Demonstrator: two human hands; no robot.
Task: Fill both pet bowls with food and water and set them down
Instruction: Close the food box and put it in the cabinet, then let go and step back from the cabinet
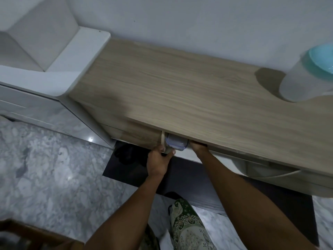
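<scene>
Under the front edge of the light wood-grain bench (189,91), a clear plastic lidded container (175,143) sits in an opened compartment. The left hand (158,162) has its fingers closed around the cabinet door edge (163,139). The right hand (197,147) reaches inside beside the container; I cannot tell its finger state. A white cylindrical canister with a teal lid (304,76) stands at the bench's far right corner.

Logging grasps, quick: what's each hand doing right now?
Left hand: closed on the cabinet door edge.
Right hand: reaching under the countertop; grip cannot be told.
</scene>
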